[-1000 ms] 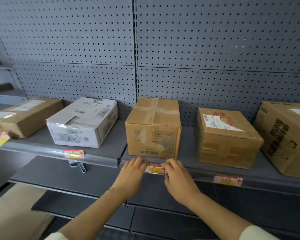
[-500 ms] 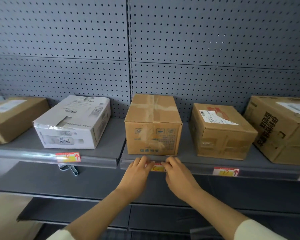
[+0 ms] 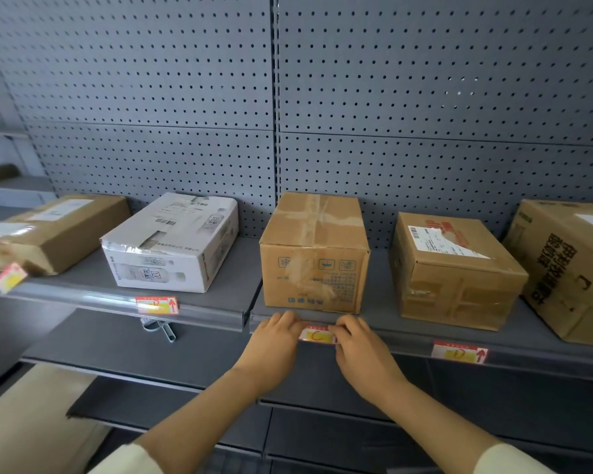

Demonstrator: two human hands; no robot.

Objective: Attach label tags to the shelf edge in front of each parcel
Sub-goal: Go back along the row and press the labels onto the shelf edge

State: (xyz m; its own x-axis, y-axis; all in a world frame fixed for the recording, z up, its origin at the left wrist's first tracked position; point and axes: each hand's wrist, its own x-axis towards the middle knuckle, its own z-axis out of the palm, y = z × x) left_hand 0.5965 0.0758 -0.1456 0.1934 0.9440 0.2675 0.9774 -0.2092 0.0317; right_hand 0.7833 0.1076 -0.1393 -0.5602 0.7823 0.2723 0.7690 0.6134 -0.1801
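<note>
A red, white and yellow label tag (image 3: 317, 335) sits on the grey shelf edge (image 3: 213, 314) in front of the middle brown parcel (image 3: 314, 254). My left hand (image 3: 274, 343) holds its left end and my right hand (image 3: 360, 350) holds its right end, fingertips on the edge rail. Another tag (image 3: 157, 305) is on the edge below the white parcel (image 3: 172, 244). A third tag (image 3: 458, 352) sits below the taped brown parcel (image 3: 456, 271). A tilted tag (image 3: 9, 277) hangs by the far-left parcel (image 3: 48, 230).
A large printed carton (image 3: 569, 268) stands at the right end of the shelf. Grey pegboard (image 3: 322, 97) backs the shelf. A metal hook (image 3: 160, 330) hangs under the shelf edge. A lower grey shelf (image 3: 151, 354) lies beneath, and a beige floor patch (image 3: 31, 422) shows at lower left.
The view has swung slightly, bringing the far-left parcel and its tilted tag back into sight. Both hands stay at the ends of the middle tag on the shelf edge.
</note>
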